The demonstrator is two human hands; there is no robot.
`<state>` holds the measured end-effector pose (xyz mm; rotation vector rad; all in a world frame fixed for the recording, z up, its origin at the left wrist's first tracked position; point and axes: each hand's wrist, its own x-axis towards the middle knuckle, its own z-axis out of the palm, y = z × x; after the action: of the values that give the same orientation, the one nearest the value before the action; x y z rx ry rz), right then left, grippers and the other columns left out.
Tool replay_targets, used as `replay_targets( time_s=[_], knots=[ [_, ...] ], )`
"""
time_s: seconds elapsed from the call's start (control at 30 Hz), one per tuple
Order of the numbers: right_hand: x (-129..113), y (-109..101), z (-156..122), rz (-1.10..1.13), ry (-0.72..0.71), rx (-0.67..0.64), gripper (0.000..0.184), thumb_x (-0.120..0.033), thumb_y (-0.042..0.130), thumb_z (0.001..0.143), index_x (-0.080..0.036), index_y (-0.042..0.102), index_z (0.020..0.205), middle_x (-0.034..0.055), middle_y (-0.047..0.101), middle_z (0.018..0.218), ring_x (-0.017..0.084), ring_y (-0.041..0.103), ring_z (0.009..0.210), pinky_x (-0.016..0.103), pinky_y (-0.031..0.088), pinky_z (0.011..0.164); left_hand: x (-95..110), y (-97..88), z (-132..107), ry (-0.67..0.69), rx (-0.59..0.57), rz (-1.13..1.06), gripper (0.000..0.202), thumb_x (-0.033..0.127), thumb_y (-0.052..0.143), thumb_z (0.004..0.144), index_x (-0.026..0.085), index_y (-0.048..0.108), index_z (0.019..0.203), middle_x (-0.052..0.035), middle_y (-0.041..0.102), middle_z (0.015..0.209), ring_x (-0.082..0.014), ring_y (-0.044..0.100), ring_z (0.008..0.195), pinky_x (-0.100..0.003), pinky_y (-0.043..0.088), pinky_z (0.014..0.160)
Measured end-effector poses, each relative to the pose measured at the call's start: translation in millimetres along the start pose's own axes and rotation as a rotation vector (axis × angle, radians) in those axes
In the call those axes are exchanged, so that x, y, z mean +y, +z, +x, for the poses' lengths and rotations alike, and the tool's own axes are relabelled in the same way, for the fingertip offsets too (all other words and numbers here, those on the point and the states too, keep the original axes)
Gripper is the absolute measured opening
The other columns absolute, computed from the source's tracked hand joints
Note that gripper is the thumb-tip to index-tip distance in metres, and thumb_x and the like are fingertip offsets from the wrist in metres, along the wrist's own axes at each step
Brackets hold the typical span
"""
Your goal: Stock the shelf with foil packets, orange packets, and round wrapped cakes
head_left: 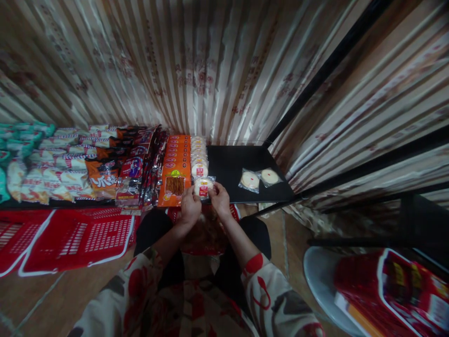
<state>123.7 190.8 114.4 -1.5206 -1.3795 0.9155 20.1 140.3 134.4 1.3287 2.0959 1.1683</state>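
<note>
Between my hands is a round white cracker in a clear wrapper with a red label. My left hand pinches its left edge, and my right hand grips its right edge. It sits at the front end of a row of similar wrapped crackers on the black shelf. Directly left of that row lies an orange snack packet. To the right, two more wrapped round crackers lie on the shelf, side by side.
Dark red packets, orange bags and white bags fill the shelf's left side. Red baskets stand below it. Black bars cross at right, before a pleated curtain. A grey basin stands lower right.
</note>
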Motion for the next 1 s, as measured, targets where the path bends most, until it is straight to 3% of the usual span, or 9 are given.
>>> replay_targets(
  time_s=[0.23,0.6,1.0],
  knots=[
    [5,11,15,-0.007,-0.006,0.017,0.03,-0.024,0.058,0.071,-0.018,0.065,0.099,0.0044,0.062,0.092,0.014,0.059,0.074,0.028,0.05,0.076,0,3.9,13,-0.045,-0.034,0.039,0.043,0.007,0.04,0.074,0.01,0.059,0.113,-0.013,0.061,0.112,-0.0219,0.056,0.107,-0.034,0.042,0.098],
    [6,20,32,-0.062,0.038,0.001,0.032,-0.022,0.058,0.072,-0.018,0.065,0.103,0.0049,0.062,0.094,0.014,0.061,0.077,0.027,0.05,0.079,6,8.9,28,-0.074,-0.04,0.071,0.044,0.009,0.043,0.072,0.015,0.06,0.112,-0.0098,0.064,0.104,-0.022,0.057,0.104,-0.033,0.042,0.097],
    [8,30,44,-0.103,-0.021,0.036,0.033,-0.023,0.057,0.074,-0.017,0.066,0.105,0.0072,0.061,0.103,0.015,0.059,0.083,0.03,0.05,0.083,4,17.4,35,-0.051,-0.015,0.117,0.044,0.01,0.043,0.074,0.013,0.057,0.116,-0.0126,0.059,0.117,-0.0228,0.051,0.114,-0.034,0.038,0.102]
  ],
)
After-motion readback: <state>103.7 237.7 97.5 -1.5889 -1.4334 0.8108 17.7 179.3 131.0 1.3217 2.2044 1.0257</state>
